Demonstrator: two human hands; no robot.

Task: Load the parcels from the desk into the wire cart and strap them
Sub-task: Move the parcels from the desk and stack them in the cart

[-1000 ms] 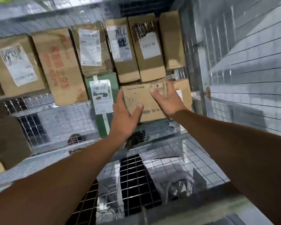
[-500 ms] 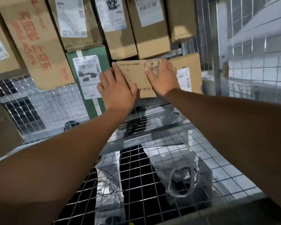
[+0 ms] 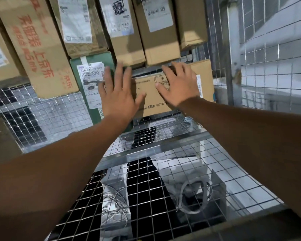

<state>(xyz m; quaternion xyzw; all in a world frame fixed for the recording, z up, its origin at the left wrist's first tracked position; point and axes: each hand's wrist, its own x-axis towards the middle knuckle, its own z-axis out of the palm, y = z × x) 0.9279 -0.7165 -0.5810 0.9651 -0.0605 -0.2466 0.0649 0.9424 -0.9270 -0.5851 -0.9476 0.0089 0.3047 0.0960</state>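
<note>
Both hands have loosened from the edges of the brown parcel (image 3: 150, 94): the left hand (image 3: 118, 96) and right hand (image 3: 179, 86) now lie over it, fingers straight and spread, gripping nothing. It lies on the mesh floor of the wire cart (image 3: 163, 171), its left edge beside a green parcel (image 3: 94, 60), with cardboard parcels (image 3: 160, 46) behind and the mesh side wall (image 3: 276, 75) to the right. Mesh runs from its near edge toward the viewer.

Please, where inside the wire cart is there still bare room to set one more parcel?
Bare wire mesh lies open nearer than the brown carton that the left hand and right hand rest on. Another bare patch sits left of the green parcel, under the red-printed carton. Behind, cartons crowd edge to edge.
</note>
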